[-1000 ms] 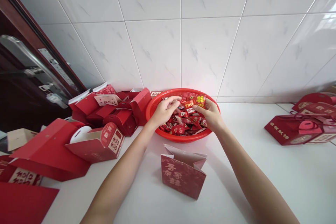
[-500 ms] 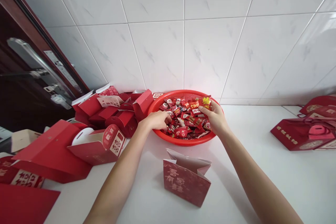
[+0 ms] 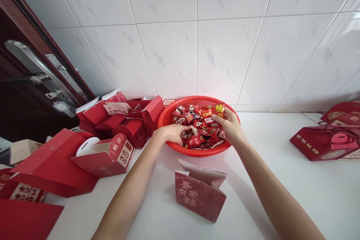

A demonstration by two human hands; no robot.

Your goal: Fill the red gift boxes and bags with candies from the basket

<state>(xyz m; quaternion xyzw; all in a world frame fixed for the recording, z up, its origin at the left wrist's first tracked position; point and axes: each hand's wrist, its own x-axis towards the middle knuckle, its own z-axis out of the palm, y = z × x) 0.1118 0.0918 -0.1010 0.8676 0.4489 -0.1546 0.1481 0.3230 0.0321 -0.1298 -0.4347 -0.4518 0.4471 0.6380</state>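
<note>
Red-wrapped sweets (image 3: 194, 141) fill a red plastic basket (image 3: 202, 152) against the tiled wall. At the basket's left side, my left hand (image 3: 174, 134) reaches in among the sweets; its fingertips are partly hidden, so its grip cannot be told. My right hand (image 3: 230, 123), over the basket's right side, is closed on wrapped sweets (image 3: 218, 110), one with gold characters, pinched between thumb and fingers. In front of the basket, a dark red paper box (image 3: 199, 197) with pale characters stands upright, its top open.
Many red gift boxes (image 3: 104, 157) crowd the left side of the white counter (image 3: 157, 202). More dark red boxes (image 3: 317, 144) with ribbons stand at the right. A dark door with a metal handle (image 3: 36, 63) is at the far left.
My left hand has shifted slightly right and down, deeper among the sweets at the basket's left. My right hand still holds its sweets, nearly unmoved. The open box stays in place.
</note>
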